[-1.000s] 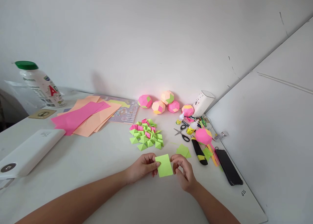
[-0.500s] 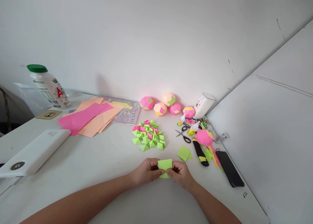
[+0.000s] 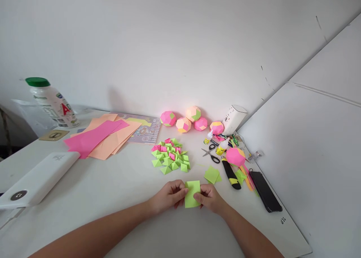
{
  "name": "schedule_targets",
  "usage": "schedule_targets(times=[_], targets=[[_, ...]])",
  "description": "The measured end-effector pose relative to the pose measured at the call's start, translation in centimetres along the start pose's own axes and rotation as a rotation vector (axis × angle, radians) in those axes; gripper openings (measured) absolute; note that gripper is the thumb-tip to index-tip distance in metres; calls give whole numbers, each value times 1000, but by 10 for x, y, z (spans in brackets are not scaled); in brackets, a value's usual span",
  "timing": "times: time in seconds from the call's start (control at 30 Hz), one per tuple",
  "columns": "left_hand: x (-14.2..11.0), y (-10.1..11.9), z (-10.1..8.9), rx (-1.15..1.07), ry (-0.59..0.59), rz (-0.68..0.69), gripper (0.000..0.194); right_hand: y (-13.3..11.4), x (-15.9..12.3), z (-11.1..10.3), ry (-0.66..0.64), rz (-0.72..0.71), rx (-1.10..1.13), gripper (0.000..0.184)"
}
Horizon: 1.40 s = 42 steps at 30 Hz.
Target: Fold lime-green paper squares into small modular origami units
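Note:
A small green sheet of paper (image 3: 192,190) is held upright between both hands over the front of the table. My left hand (image 3: 170,195) pinches its left edge, thumb on the near face. My right hand (image 3: 210,198) grips the right edge, its thumb pressed on the paper. Just beyond lies a pile of folded green and pink paper pieces (image 3: 172,156). Flat green paper squares (image 3: 212,175) rest to the right of the pile, close to my right hand.
Scissors (image 3: 211,154), glue bottles (image 3: 222,147), a black-and-yellow cutter (image 3: 231,174) and a black phone (image 3: 265,190) lie at right. Several paper balls (image 3: 183,125) line the wall. Pink and peach sheets (image 3: 97,138), a white power bank (image 3: 42,179) and a green-capped bottle (image 3: 55,104) occupy the left.
My left thumb has moved up the paper's left edge, away from my right thumb, uncovering more of the sheet. The whole view has shifted slightly.

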<state>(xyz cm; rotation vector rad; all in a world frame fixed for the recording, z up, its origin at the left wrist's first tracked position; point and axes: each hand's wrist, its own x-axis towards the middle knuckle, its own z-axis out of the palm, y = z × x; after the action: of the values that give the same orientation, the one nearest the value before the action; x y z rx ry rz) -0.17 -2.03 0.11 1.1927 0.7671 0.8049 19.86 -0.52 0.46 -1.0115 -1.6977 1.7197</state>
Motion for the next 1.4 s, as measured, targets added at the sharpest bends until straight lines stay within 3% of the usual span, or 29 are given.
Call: schedule_targets(times=[0.17, 0.23, 0.33, 0.5, 0.73, 0.87, 0.97, 1.03, 1.17, 1.4], targets=[[2, 5, 1, -174, 32, 15, 41, -1, 0, 1, 22, 0, 9, 34], [2, 5, 0, -132, -4, -14, 44, -1, 1, 2, 34, 16, 6, 34], [2, 1, 0, -30, -56, -47, 34, -1, 1, 4, 54, 33, -10, 33], [1, -1, 1, 24, -15, -89, 33, 2, -1, 8, 98, -2, -82, 34], [2, 9, -3, -161, -26, -160, 37, 3, 0, 8, 288, -363, -333, 23], [2, 10, -4, -171, -61, -152, 37, 1, 2, 7, 269, -620, -504, 33], [1, 8, -3, -143, -84, -121, 35, -2, 4, 7, 187, -683, -573, 22], [1, 7, -1, -84, -79, -102, 34, -5, 5, 7, 158, -672, -554, 15], [0, 8, 3, 32, -7, -72, 32, -6, 9, 4, 182, -561, -391, 19], [0, 14, 6, -46, 77, -105, 36, 0, 14, 6, 226, -288, -107, 24]])
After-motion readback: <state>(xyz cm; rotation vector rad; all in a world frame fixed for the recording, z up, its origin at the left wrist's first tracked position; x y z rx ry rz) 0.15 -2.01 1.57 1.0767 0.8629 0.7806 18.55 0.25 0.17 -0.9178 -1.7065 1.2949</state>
